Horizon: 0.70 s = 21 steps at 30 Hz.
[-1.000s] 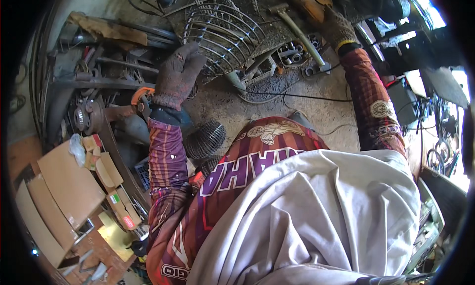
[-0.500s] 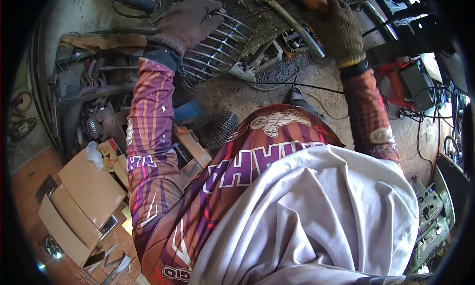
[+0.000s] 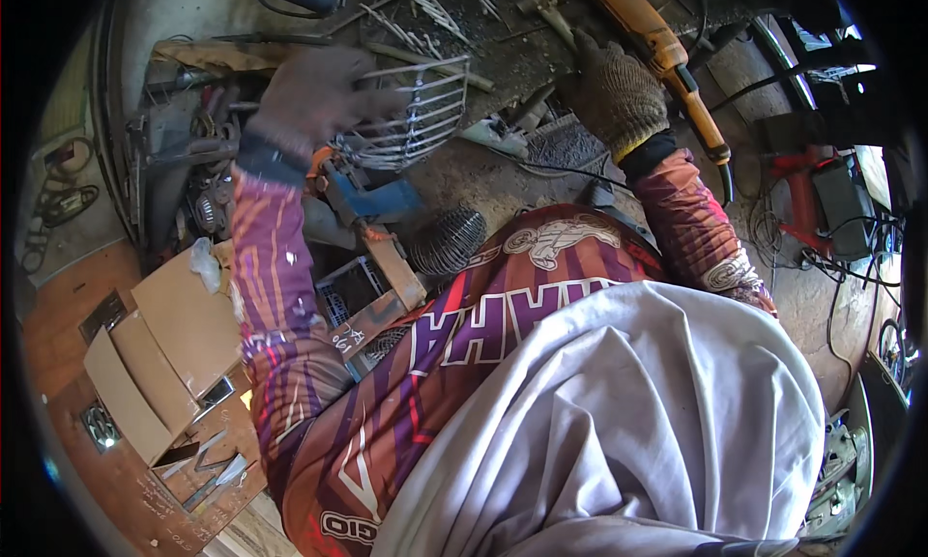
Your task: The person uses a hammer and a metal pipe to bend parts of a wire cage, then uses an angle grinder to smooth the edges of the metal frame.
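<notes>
My left hand (image 3: 324, 98), in a dark, dirty work glove, is blurred by motion. Its fingers look spread beside the left end of a curved cage of welded metal rods (image 3: 418, 117); whether they touch it I cannot tell. My right hand (image 3: 617, 95), in a knit glove with a yellow cuff edge, is closed over the handle of a hammer (image 3: 553, 21). The hammer's head and upper handle show beyond the fingers, and the rest is hidden beneath the glove. Just right of this hand lies an orange corded power tool (image 3: 657, 40).
Loose metal rods (image 3: 425, 11) lie on the dark work surface at the back. A blue metal piece (image 3: 377, 198) and a coiled spring-like part (image 3: 449, 240) sit near my body. Cardboard (image 3: 184, 315) covers the lower left. A red-and-grey machine with cables (image 3: 807, 204) stands right.
The rod cage has turned, and my left hand has shifted left off its top. My right hand has moved left from beside the power tool onto the hammer handle.
</notes>
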Each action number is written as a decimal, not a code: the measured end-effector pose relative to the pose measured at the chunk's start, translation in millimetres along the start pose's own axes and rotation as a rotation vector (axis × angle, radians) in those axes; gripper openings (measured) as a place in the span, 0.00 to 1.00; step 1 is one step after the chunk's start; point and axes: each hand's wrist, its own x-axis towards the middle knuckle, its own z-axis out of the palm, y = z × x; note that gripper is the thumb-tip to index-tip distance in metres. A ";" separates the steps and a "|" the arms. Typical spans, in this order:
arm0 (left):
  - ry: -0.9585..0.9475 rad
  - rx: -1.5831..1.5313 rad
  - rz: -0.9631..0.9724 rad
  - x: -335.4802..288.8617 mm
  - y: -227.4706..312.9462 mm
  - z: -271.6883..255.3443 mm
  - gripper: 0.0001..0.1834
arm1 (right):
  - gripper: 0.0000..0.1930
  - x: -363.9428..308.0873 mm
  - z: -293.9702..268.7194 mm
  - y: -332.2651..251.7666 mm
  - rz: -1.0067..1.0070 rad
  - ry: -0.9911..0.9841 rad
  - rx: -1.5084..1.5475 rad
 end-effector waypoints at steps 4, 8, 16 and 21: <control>0.439 -0.289 -0.098 -97.3 -44.9 56.2 0.14 | 0.32 12.4 5.1 -1.5 0.059 -0.065 0.022; 0.905 -1.634 -0.203 -140.2 -36.2 103.6 0.09 | 0.27 21.5 2.9 -5.1 0.035 -0.068 0.099; 1.177 -1.083 -0.460 -178.4 -18.4 140.8 0.10 | 0.25 -29.5 -30.2 -42.5 0.178 -0.266 1.174; 1.198 -0.995 -0.568 -181.1 -15.9 141.8 0.14 | 0.24 -45.9 -24.1 -67.7 0.064 -0.188 1.486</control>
